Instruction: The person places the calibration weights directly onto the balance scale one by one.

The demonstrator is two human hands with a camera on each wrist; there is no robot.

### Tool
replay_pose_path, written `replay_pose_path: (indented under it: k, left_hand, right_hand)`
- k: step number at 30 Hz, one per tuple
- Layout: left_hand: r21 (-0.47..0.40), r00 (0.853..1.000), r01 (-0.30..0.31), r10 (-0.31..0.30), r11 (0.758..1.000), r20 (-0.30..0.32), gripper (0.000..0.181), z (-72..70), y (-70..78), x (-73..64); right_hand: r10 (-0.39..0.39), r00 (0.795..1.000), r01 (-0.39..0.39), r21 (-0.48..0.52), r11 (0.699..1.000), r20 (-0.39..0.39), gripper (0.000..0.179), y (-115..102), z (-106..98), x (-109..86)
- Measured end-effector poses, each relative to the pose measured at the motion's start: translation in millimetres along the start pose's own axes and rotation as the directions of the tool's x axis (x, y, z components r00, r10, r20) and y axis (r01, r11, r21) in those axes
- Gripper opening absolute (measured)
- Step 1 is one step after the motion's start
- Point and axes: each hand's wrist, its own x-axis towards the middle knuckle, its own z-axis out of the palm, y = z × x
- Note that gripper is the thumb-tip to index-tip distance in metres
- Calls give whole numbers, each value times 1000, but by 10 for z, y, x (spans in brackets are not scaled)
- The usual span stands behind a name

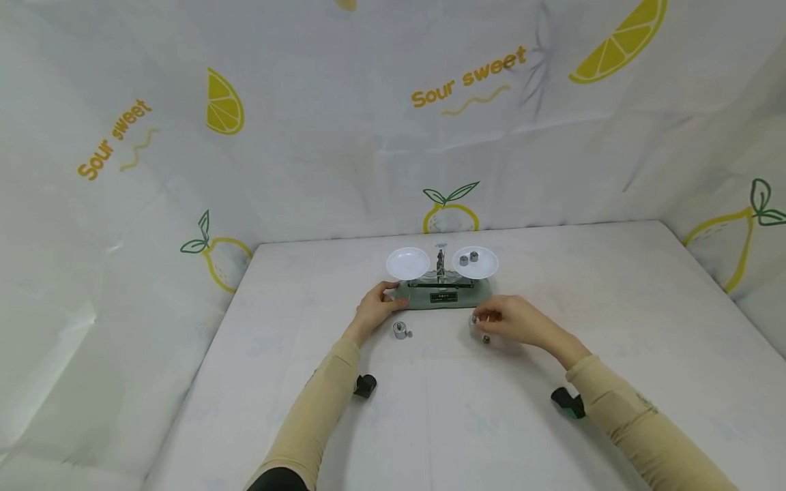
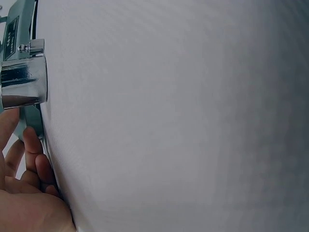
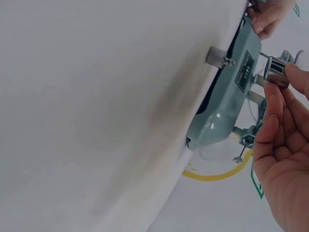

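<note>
A balance scale (image 1: 443, 296) with a green base and two white pans stands at the middle back of the table. My left hand (image 1: 373, 307) grips the left end of its base, thumb at the front. My right hand (image 1: 518, 320), in front of the base's right end, pinches a shiny metal weight (image 3: 276, 72) between thumb and fingertips. Close below those fingers is a small weight (image 1: 486, 339). Two weights (image 1: 469, 258) sit in the right pan (image 1: 488, 268); the left pan (image 1: 408, 262) holds nothing.
A large cylindrical weight (image 1: 400, 330) stands on the table in front of the left hand, with a tiny weight (image 1: 410, 334) beside it. White cloth with lemon prints (image 1: 331, 170) hangs behind the table. Black wrist devices (image 1: 366, 386) show under both forearms.
</note>
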Motion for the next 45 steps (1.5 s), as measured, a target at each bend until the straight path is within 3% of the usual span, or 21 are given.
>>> replay_pose_path:
  k: [10, 16, 24, 33, 45]
  left_hand:
    - [-5, 1000, 3, -3, 1000, -2, 54, 7, -14, -5]
    - [-6, 1000, 1, -1, 1000, -6, 53, 7, -16, 0]
    - [-4, 1000, -10, 10, 1000, -11, 52, 5, -19, 9]
    - [-15, 1000, -3, 3, 1000, -4, 52, -1, -23, 8]
    - [-16, 1000, -4, 4, 1000, -1, 53, 0, -20, 7]
  right_hand:
    - [-67, 986, 66, -10, 998, -155, 18, -93, -118, 26]
    - [-48, 976, 51, 8, 999, -212, 17, -114, -183, 68]
    - [-48, 942, 52, 4, 999, -332, 17, -147, -248, 145]
    - [41, 931, -32, 31, 999, -363, 20, -160, -286, 261]
    - [81, 916, -79, 21, 997, -393, 24, -79, -271, 389]
